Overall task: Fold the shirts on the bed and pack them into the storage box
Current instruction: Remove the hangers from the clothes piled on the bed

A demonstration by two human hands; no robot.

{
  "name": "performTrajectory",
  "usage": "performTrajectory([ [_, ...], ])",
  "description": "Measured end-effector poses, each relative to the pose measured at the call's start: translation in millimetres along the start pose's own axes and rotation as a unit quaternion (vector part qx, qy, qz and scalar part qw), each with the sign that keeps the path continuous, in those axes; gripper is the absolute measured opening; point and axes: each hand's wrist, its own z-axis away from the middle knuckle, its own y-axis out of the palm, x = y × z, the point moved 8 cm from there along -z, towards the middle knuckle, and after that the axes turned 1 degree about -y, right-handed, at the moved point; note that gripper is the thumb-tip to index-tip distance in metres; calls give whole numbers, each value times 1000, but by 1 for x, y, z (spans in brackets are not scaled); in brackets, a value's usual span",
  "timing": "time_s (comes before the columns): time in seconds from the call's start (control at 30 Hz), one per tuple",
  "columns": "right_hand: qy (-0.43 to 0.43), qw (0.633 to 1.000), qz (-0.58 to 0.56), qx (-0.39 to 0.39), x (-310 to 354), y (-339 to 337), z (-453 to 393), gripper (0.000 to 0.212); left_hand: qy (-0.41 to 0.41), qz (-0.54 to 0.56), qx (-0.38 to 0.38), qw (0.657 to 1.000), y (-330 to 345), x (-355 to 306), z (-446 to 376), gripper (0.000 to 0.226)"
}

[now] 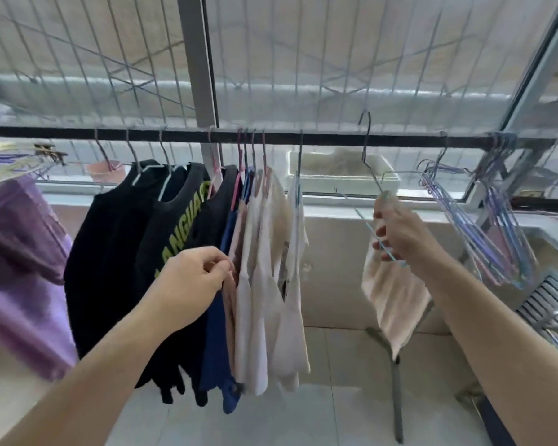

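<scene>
Several shirts hang on wire hangers from a dark rail (pixel 332 140) in front of a window: black ones (pixel 110 252), a blue one (pixel 218 349) and pale beige ones (pixel 271 284). My left hand (pixel 190 278) pinches the edge of a pinkish shirt among them. My right hand (pixel 400 233) grips a wire hanger (pixel 369 156) lifted off the rail, together with a pale pink shirt (pixel 390 294) that dangles below the hand. No bed or storage box is in view.
A purple garment (pixel 23 268) hangs at the far left. A bunch of bare wire hangers (pixel 484 230) hangs on the rail at the right. A drying-rack leg (pixel 397 391) stands on the tiled floor. A vent grille (pixel 545 304) sits at the right.
</scene>
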Motion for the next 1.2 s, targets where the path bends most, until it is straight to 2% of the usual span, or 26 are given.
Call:
performTrajectory([
  [0.1, -17, 997, 80, -5, -40, 5, -15, 59, -18, 10, -30, 999, -3, 2, -6, 22],
  [0.17, -3, 997, 74, 11, -63, 9, -18, 74, -25, 23, -41, 999, -2, 4, -6, 21],
  [0.27, -27, 995, 97, 15, -52, 7, -9, 59, -33, 40, -48, 997, -2, 9, -3, 20],
  [0.37, -86, 978, 187, 22, -29, -3, -1, 71, -42, 60, -55, 996, -5, 12, -1, 19],
  [0.4, -107, 963, 248, -7, -21, -7, 4, 69, -45, 69, -60, 995, -7, 15, -1, 19],
  [0.47, -197, 917, 315, -142, 5, -15, 32, 55, -52, 88, -69, 992, -9, 21, 0, 20],
  [0.5, -247, 901, 303, -190, 20, -9, 54, 46, -57, 99, -70, 991, -8, 22, 0, 20],
  [0.53, -269, 906, 269, -188, 29, 6, 68, 40, -62, 107, -70, 990, -8, 23, -2, 21],
  [0.57, -263, 928, 223, -138, 35, 30, 74, 37, -65, 111, -69, 989, -8, 23, -4, 21],
  [0.63, -182, 967, 180, 14, 27, 89, 57, 46, -64, 104, -70, 990, -9, 21, -13, 20],
  [0.7, -92, 981, 144, 91, 22, 130, 34, 57, -56, 88, -71, 992, -9, 18, -23, 17],
  [0.77, -67, 986, 115, 105, 22, 154, 15, 48, -49, 71, -66, 994, -5, 18, -29, 18],
  [0.83, -91, 984, 118, 95, 29, 168, 7, 32, -45, 44, -56, 996, 0, 23, -30, 22],
  [0.9, -123, 981, 110, 100, 40, 183, 10, 25, -44, 21, -50, 998, 4, 33, -33, 27],
  [1.07, -107, 984, 72, 123, 52, 221, 19, 39, -30, -39, -56, 997, 8, 38, -48, 36],
  [1.13, -95, 982, 113, 117, 51, 224, 16, 37, -22, -63, -52, 996, 9, 35, -51, 35],
  [1.2, -102, 979, 157, 74, 49, 208, 11, 29, -9, -91, -61, 994, 7, 32, -53, 35],
])
